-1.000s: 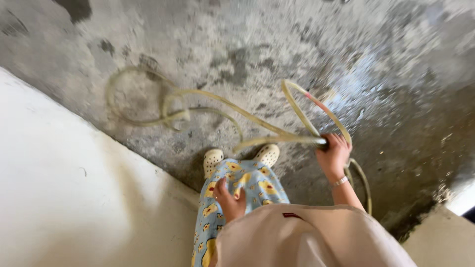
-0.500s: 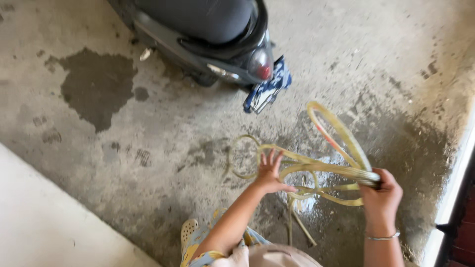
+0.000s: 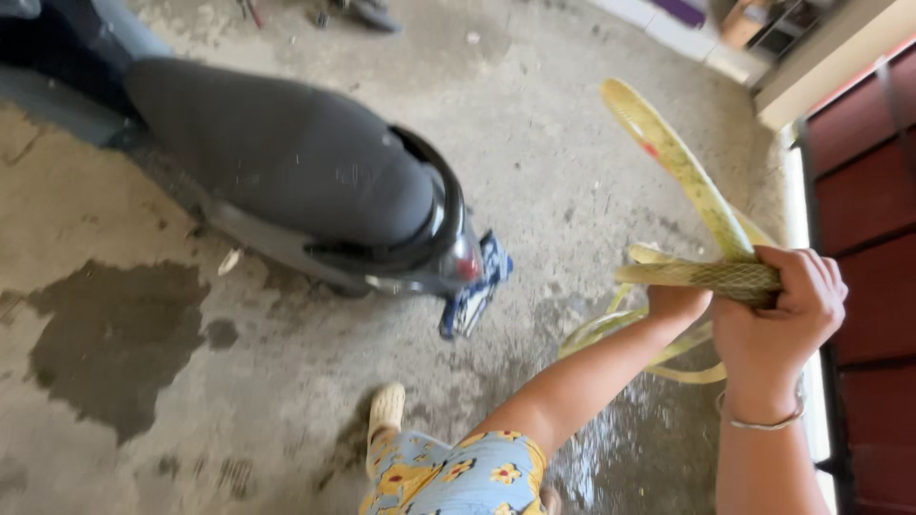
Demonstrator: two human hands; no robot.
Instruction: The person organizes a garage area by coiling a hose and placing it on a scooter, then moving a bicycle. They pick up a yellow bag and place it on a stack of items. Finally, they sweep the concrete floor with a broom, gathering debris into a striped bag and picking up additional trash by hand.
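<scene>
Semi-outdoor parking/yard area of a home, shown by a bare concrete floor (image 3: 592,133) w/ dark wet patches (image 3: 110,339) and a parked scooter (image 3: 286,181) (black seat, red tail light, blue-white cloth at rear). At right, a dark red gate or shutter (image 3: 873,191) w/ pale frame marks the entrance; clutter, incl. a purple item (image 3: 679,10), lies along the far edge, blurred. The coiled yellowish hose (image 3: 701,272) and the wet sheen on the concrete nearby fit a household yard rather than a workshop or shop.
</scene>
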